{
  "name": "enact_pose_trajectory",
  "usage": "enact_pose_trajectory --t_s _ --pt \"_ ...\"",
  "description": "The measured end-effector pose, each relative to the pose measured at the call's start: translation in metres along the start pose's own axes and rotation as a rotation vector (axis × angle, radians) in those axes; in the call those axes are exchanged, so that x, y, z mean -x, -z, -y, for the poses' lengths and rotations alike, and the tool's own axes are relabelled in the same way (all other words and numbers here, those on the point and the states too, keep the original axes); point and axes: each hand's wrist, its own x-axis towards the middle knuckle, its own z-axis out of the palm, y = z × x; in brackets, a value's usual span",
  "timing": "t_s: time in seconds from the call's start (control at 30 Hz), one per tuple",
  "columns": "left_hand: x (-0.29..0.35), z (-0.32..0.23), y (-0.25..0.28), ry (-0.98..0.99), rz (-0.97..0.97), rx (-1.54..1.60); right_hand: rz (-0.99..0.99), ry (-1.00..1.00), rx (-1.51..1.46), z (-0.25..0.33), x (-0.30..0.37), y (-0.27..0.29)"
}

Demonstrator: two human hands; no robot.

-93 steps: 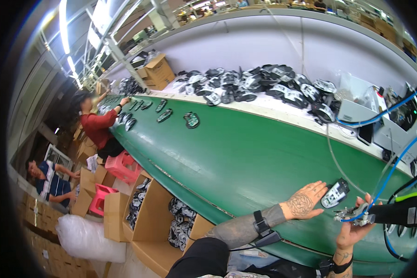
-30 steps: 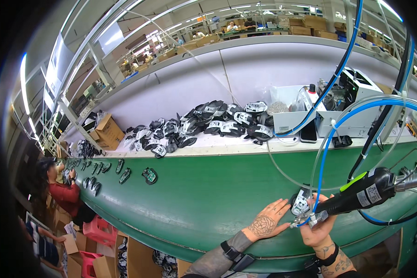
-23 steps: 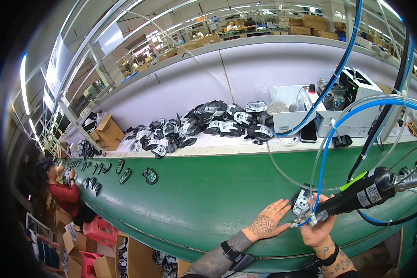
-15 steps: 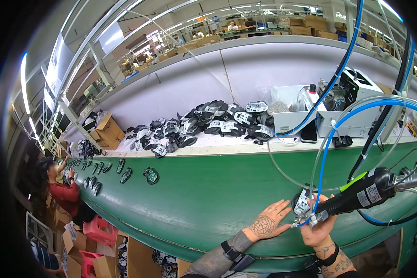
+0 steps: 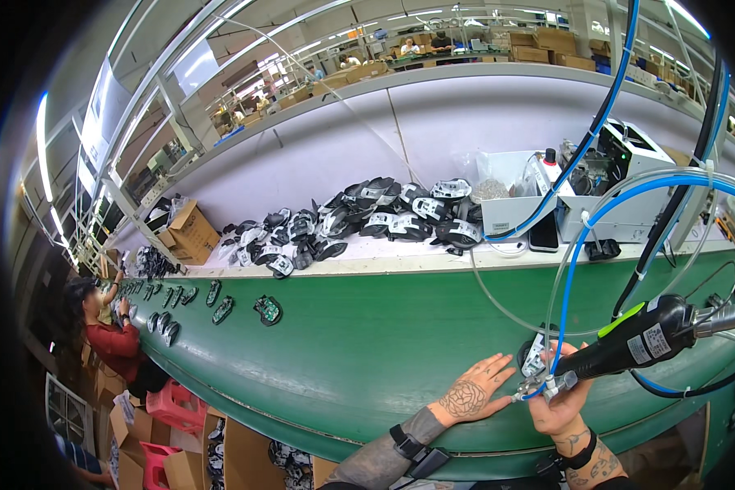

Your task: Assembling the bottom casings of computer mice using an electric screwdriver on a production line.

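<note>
My right hand (image 5: 565,406) is closed around the front end of a black power screwdriver (image 5: 616,347) with a lime-green strip. Thin blue and clear hoses run to metal fittings at its nose. Just beyond the tip lies a black and white computer mouse shell (image 5: 536,353), partly covered by the hoses and tool. My left hand (image 5: 475,390) rests flat on the green belt to the left of the shell. Its fingers are stretched toward the shell and its thumb points at the screwdriver's nose. Whether the fingertips touch the shell I cannot tell.
Mouse shells (image 5: 376,214) lie heaped on the white ledge behind the green conveyor belt (image 5: 367,327). A white bin (image 5: 506,214) and a phone (image 5: 544,234) are farther right. Boards in shells (image 5: 267,309) sit on the belt. A co-worker (image 5: 110,327) in red works at far left.
The board in its shell at the middle left of the belt has shifted slightly right. The mouse shell by the screwdriver sits a touch farther right. Both hands hold nearly the same position.
</note>
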Motion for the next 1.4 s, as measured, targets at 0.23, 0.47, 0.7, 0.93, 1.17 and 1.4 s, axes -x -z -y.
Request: enact_pose_trajectory --t_s 0.23,0.47,0.7,0.93,1.17,1.4 --pt "-0.0001 -0.0016 -0.0004 -0.005 -0.006 0.013 -0.007 0.018 0.011 -0.0029 0.0017 0.0001" --pt "-0.0003 -0.0031 -0.0014 -0.002 -0.007 0.038 0.009 -0.004 0.023 -0.0015 0.0019 0.0025" --pt "-0.0003 -0.0009 -0.0035 -0.009 -0.015 0.044 0.013 0.019 0.044 -0.006 0.0024 0.0042" --pt "-0.0003 -0.0034 -0.0022 -0.01 -0.006 0.046 -0.009 0.021 0.019 -0.0055 0.0031 0.0025" --pt "0.0 -0.003 -0.003 -0.02 -0.008 0.046 0.027 0.012 0.041 -0.0045 0.0022 0.0029" --pt "-0.0003 -0.004 -0.0015 -0.025 0.002 0.049 0.028 0.028 0.043 -0.0044 0.0013 0.0045"
